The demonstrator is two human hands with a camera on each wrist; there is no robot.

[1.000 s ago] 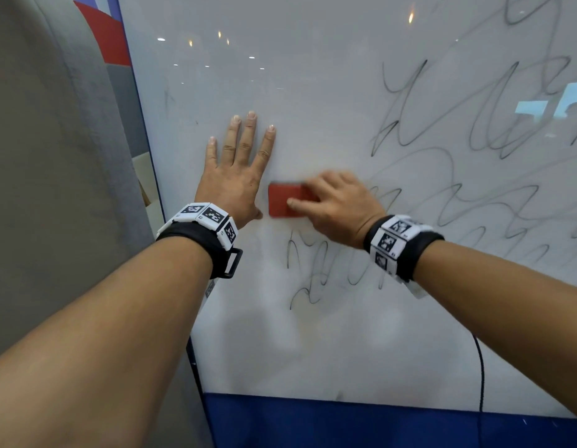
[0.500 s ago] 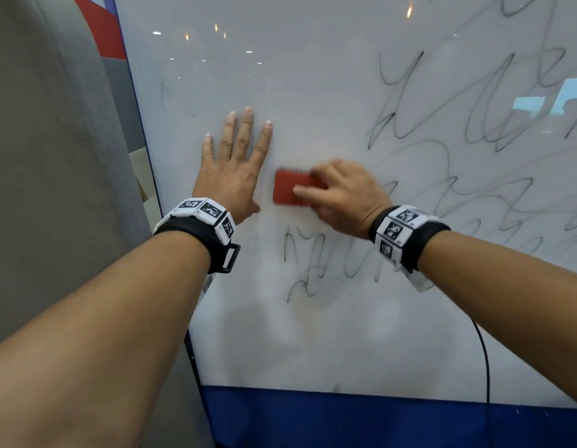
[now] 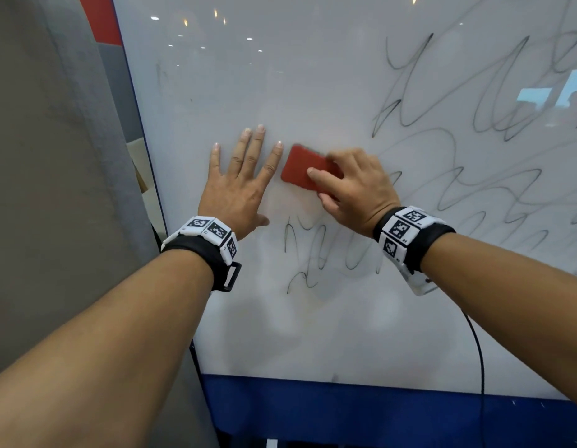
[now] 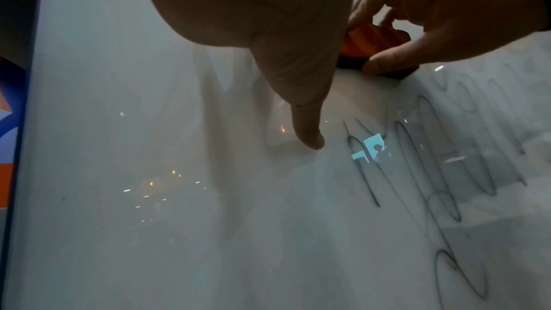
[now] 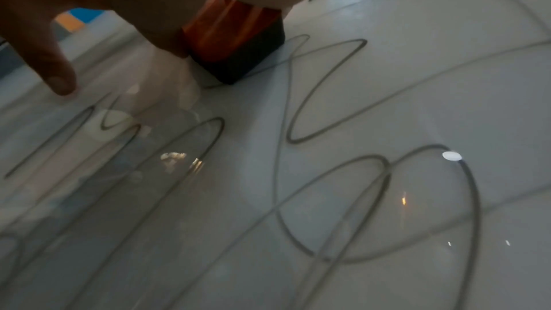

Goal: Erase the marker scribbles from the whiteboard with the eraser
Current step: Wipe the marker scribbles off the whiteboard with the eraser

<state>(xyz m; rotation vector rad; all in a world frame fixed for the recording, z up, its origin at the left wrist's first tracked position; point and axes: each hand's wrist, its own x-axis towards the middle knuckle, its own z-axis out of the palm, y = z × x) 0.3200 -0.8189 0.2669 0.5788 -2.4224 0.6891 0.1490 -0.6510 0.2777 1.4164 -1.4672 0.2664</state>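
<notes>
The whiteboard (image 3: 313, 92) fills the head view, upright, glossy and stiff; its left part, around 9 to 11 o'clock, is wiped clean, so the task looks partly done. Scribbles (image 3: 458, 156) cover the right side from 12 round to 4 o'clock, and a smaller patch (image 3: 316, 253) sits near the middle, just under the two hands. A blue band (image 3: 377, 412) runs under the board at 6 o'clock, a grey padded panel (image 3: 54, 156) stands beside it at 9 o'clock, and a thin black cable (image 3: 477, 344) hangs in front of the board at 5 o'clock.

The left hand (image 3: 238, 185) lies flat on the board with fingers straight and spread, holding nothing, seemingly as a brace. The right hand (image 3: 355, 192) is clamped on the eraser (image 3: 300, 166), thumb on one long edge and fingers curled over the other, pressing it to the board.

The eraser is at the centre, tilted, its free corner just beside the left index finger. It is a small red block with a dark pad underneath, seen in the right wrist view (image 5: 235, 39). It probably weighs little, with a firm top and a soft pad that slides easily on the slick board; gripping the long edges looks right for even pressure.

The left hand stands in the way of any stroke toward 9 o'clock. The cable may snag low strokes at 5 o'clock.
</notes>
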